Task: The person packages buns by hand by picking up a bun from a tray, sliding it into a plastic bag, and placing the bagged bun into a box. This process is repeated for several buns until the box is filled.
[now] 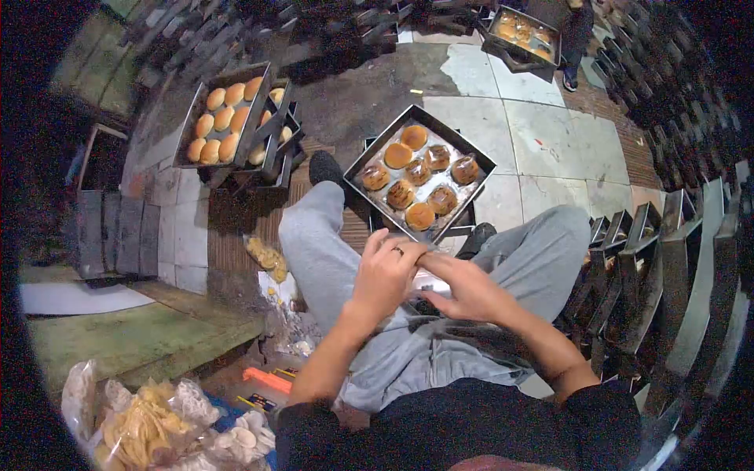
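My left hand (382,271), with a ring on one finger, meets my right hand (470,289) above my lap. Their fingers overlap and look curled together. Beneath them shows a pale, shiny, plastic-like patch (425,282); whether either hand grips it is hidden. Just beyond my fingertips, a square metal tray (361,162) sits with one corner toward me. On it lie several round buns (419,216); some have plain golden tops, others dark, glossy, patchy ones.
Stacked trays of buns (223,119) stand at left, another bun tray (521,35) at far right near a person's leg (577,39). Empty tins (687,235) line the right side. Plastic bags (149,424) and an orange tool (267,380) lie at lower left.
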A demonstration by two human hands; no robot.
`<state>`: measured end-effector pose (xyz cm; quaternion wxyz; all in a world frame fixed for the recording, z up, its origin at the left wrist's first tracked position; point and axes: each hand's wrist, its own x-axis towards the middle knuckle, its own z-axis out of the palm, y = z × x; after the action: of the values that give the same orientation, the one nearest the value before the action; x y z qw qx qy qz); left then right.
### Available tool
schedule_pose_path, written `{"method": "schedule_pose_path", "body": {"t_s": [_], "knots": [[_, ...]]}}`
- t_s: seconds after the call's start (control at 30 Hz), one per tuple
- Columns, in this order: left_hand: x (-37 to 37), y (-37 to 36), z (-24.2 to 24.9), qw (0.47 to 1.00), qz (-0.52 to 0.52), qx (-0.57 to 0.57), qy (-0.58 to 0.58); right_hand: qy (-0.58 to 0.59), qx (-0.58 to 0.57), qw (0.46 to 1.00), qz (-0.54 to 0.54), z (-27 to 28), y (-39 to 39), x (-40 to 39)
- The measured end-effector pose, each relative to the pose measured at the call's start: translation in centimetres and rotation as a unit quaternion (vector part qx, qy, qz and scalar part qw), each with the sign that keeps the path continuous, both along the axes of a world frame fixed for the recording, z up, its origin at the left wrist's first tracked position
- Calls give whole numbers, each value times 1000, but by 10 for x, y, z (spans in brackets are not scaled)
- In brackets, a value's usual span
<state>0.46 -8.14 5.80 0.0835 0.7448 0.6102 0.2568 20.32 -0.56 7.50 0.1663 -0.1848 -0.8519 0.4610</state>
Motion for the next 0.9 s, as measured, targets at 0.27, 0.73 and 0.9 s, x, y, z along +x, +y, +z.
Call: {"method": "schedule_pose_path", "body": {"t_s": [0.27, 0.73, 0.9], "knots": [[8, 28, 26, 926, 234, 109, -275, 59, -13, 998, -20, -32, 4, -61], [-145, 57, -53, 556, 371, 122, -733, -312, -128, 888, -313, -384, 130, -85], [-143, 56, -32, 568, 369, 55, -733, -312, 17, 889, -335, -416, 115, -98]]}}
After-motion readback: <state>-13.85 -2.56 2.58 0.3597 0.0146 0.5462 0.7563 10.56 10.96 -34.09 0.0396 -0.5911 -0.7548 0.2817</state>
